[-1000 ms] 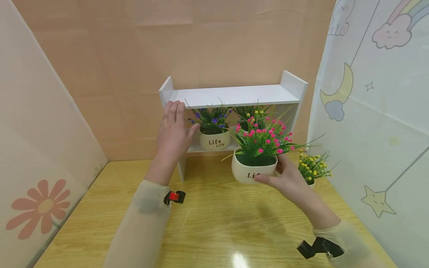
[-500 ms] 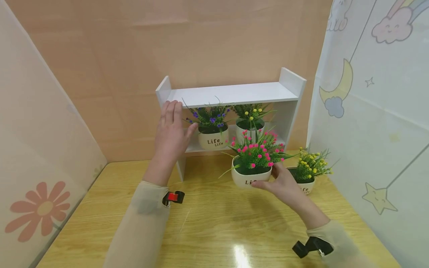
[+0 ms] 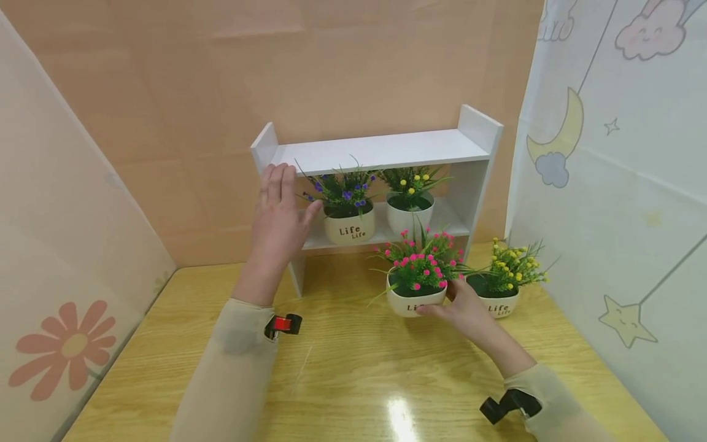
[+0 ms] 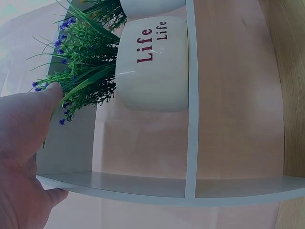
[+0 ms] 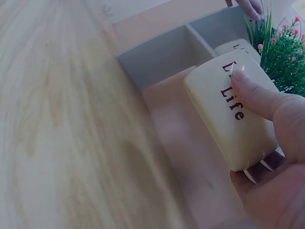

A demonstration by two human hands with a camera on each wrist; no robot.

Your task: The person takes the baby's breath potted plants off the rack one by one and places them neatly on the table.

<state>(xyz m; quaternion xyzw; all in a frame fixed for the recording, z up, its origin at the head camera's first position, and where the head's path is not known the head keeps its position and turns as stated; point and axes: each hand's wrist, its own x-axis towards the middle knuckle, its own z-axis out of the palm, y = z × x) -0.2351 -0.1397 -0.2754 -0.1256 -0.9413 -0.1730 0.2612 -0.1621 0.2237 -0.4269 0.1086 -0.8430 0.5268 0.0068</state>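
Fingers (image 3: 280, 179) of a person's left hand (image 3: 276, 218) lie nearly straight against the upper left corner of a white board shelf unit (image 3: 381, 149), thumb spread wide, nothing in its grasp. A stray push there could shift the unit or jostle the cream, rounded pot of purple flowers (image 3: 350, 229) on the middle board, near that thumb. To its right, on the same board, stands a white, rounded pot of yellow flowers (image 3: 410, 216). Nearer the person, a glossy cream oval pot of pink flowers (image 3: 415, 301) hangs roughly upright, apparently just above the light wood-grain table (image 3: 331, 368), gripped at its right end by the right hand (image 3: 466, 310), thumb across the dark lettering. Held from one side, the smooth pot could tip or slip. Farthest right, a cream, lettered pot of small yellow blooms (image 3: 499, 304) stands on the table; a careless wrist swing could topple it.
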